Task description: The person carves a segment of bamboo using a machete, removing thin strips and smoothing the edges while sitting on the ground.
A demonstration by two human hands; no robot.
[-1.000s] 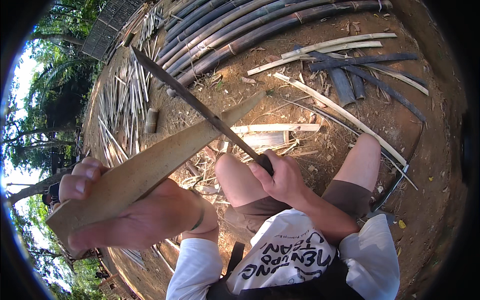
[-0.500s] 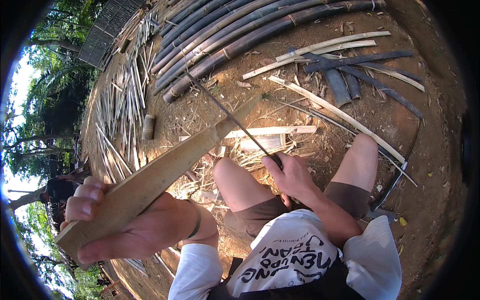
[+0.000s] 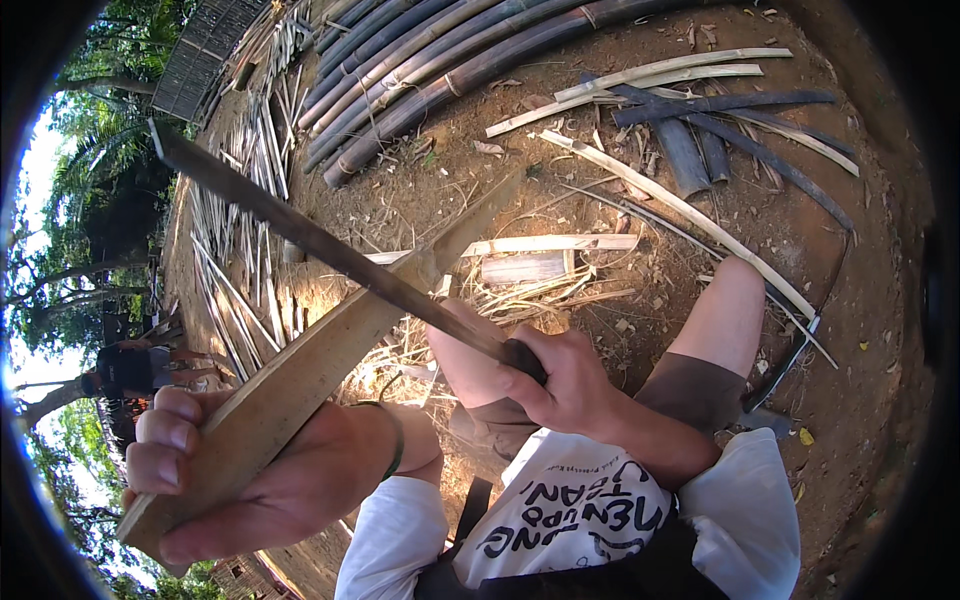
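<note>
Across the top, a row of long bamboo poles [image 3: 450,85], some dark and some paler, side by side on brown soil [image 3: 860,300]. To their left, a loose spread of thin pale strips [image 3: 265,150], with a dark lattice-like panel [image 3: 205,58] beyond. At upper right, pale split lengths [image 3: 660,72] near dark split pieces [image 3: 681,160], several crossing. Below these, a long pale strip [image 3: 655,188] slanting down to the right. Lower right, a small yellow leaf [image 3: 806,437]. Along the left edge, leafy trees [image 3: 110,220] and another person [image 3: 135,370] in dark clothing, well apart.
</note>
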